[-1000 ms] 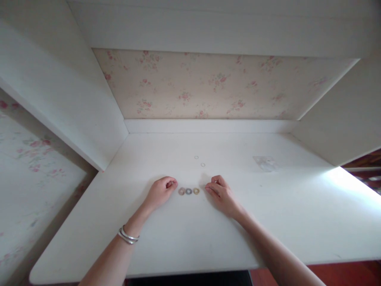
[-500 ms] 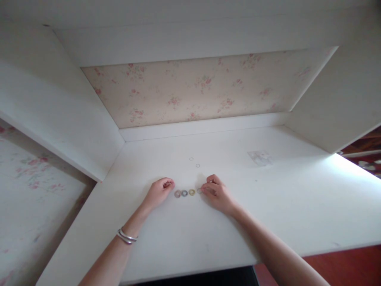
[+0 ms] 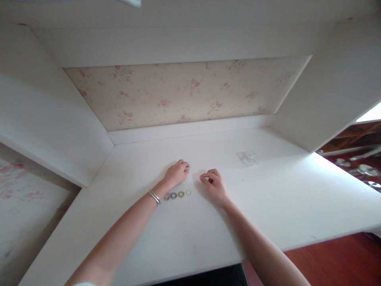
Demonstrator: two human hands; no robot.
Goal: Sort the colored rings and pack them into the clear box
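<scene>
A row of small rings lies flat on the white desktop: a reddish-brown ring (image 3: 166,197), a grey ring (image 3: 174,196), a yellow ring (image 3: 181,194) and a thin pale ring (image 3: 188,192). Beyond the row, my left hand (image 3: 176,174) reaches in with its fingers closed at a thin silvery ring (image 3: 187,168), partly covered by the fingertips. A silver bangle circles that wrist, beside the reddish-brown ring. To the right, my right hand (image 3: 214,186) hovers with thumb and fingertips drawn together; nothing shows between them.
A clear plastic bag (image 3: 248,158) lies flat at the back right of the desktop (image 3: 282,190). White panels rise on the left and right, with floral wallpaper (image 3: 190,93) behind. Metal items (image 3: 367,171) stand beyond the right edge.
My left hand has moved forward and right, from beside the row to the thin rings behind it. My right hand has let go of the pale ring at the row's end and drawn away.
</scene>
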